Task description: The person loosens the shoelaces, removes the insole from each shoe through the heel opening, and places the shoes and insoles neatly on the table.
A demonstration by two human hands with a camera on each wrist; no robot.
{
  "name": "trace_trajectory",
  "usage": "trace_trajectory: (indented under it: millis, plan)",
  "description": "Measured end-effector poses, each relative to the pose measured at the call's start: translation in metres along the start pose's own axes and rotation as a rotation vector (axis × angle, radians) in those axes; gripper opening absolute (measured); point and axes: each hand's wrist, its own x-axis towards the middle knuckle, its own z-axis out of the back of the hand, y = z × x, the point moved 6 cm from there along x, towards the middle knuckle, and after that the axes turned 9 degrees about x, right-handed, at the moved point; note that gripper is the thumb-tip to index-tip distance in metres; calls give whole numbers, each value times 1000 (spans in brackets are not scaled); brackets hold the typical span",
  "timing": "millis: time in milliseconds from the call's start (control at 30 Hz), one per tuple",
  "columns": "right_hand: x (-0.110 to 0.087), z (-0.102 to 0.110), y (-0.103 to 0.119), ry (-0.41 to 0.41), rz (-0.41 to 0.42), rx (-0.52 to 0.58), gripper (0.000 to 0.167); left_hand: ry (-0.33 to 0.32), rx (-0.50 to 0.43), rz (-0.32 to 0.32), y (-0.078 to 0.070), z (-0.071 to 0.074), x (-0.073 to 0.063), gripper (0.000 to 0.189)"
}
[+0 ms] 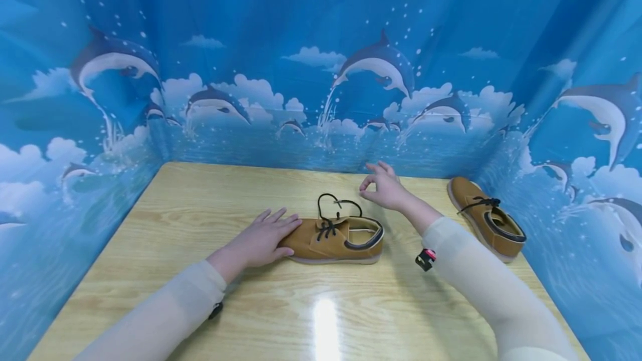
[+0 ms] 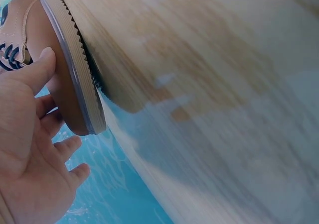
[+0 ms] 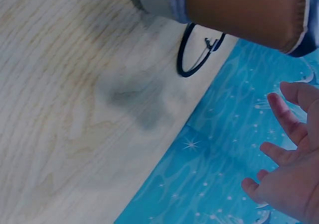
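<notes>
Head view: A brown shoe (image 1: 303, 244) sits sole-down, toe left, on a wood-grain tabletop (image 1: 210, 199). Its black lace (image 1: 327, 229) has loose ends trailing off the far side. A person's left hand (image 1: 258, 241) holds the toe, thumb on the near side, fingers spread along the far side. The right hand (image 1: 385, 190) hovers past the heel, apart from the shoe, thumb and index finger curved together, other fingers spread. A black wrist strap (image 1: 425, 260) has a red patch, too small to read. A second shoe (image 1: 482, 217) stands far right. A blue dolphin-print curtain (image 1: 281, 32) surrounds the tabletop.

Left wrist view: The thumb presses the toe's side above the ridged sole; two fingers stick out past the tip.

Right wrist view: The shoe's heel end and a lace loop show at top; the right hand is at lower right.
</notes>
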Motion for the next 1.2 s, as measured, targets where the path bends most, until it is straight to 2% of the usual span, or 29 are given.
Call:
trace_trajectory:
  millis: [133,400,600,767,900,1200]
  plan:
    - [-5,4,8,0,19,11,7,-6,2,-4,-1,1,0,75]
    - [-18,2,21,56,87,34,7,-4,-1,-5,0,2,0,75]
    - [-25,-5,23,140,156,77,8,-5,-5,-9,0,3,1,75]
    - [-28,-13,23,218,214,99,16,-7,4,-12,1,3,1,74]
    - [-29,-18,21,256,227,114,18,-2,2,-9,1,2,0,75]
    - [-29,-24,18,251,219,120,11,0,-9,-4,0,1,0,75]
